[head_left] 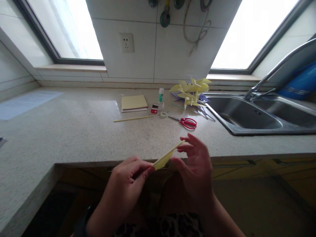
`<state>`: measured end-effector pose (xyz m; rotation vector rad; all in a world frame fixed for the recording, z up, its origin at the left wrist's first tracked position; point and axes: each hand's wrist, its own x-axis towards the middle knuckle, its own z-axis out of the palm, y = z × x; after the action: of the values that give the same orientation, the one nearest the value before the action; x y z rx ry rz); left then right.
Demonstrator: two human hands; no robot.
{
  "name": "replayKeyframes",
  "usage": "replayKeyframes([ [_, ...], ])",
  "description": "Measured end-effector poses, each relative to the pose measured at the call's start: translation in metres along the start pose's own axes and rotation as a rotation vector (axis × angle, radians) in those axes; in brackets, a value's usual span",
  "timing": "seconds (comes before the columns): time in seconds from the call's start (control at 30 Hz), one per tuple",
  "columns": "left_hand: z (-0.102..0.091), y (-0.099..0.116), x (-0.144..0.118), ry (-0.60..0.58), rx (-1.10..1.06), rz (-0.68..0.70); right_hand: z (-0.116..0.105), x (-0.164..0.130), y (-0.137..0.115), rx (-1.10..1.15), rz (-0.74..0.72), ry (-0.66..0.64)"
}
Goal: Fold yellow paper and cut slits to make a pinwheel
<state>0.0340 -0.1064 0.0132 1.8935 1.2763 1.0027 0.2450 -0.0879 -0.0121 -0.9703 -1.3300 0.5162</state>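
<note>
Currently, from where I stand, the left hand (125, 182) pinches one end of the folded yellow paper (163, 160) between thumb and fingers, at the front edge of the counter (86, 138). The right hand (197, 164) is spread at the opposite end; contact cannot be confirmed. Beyond, red-handled scissors (189, 123) lie beside a tape roll (163, 115); a glue stick (160, 95) stands upright behind.

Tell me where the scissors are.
In the head view, the scissors lie right of centre on the counter, between the tape roll and the sink.
</note>
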Motion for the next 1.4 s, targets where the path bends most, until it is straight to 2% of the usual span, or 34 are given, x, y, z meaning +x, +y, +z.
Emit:
replayKeyframes([
  [0.1,0.010,0.005,-0.006,-0.030,-0.234,-0.192,0.002,-0.009,-0.012,0.161,0.362,-0.260],
  [0.17,0.019,0.004,-0.011,-0.052,-0.376,-0.306,0.003,-0.013,-0.020,0.271,0.542,-0.389],
  [0.3,0.038,0.000,-0.022,-0.061,-0.622,-0.459,0.005,-0.018,-0.028,0.384,0.727,-0.455],
  [0.43,0.050,-0.001,-0.030,-0.064,-0.834,-0.594,0.006,-0.023,-0.023,0.371,0.787,-0.427],
  [0.57,0.055,0.000,-0.035,-0.057,-0.914,-0.653,0.005,-0.027,-0.017,0.409,0.847,-0.422],
  [0.73,0.057,-0.001,-0.040,-0.056,-0.825,-0.627,0.005,-0.029,-0.013,0.387,0.879,-0.417],
  [0.93,0.055,-0.002,-0.042,0.040,-0.618,-0.580,0.009,-0.030,-0.012,0.297,0.829,-0.375],
  [1.1,0.050,0.001,-0.043,0.003,-0.676,-0.631,0.013,-0.029,-0.013,0.292,0.857,-0.393],
  [1.4,0.045,-0.001,-0.048,-0.099,-0.654,-0.563,0.013,-0.026,-0.012,0.331,0.878,-0.446],
])
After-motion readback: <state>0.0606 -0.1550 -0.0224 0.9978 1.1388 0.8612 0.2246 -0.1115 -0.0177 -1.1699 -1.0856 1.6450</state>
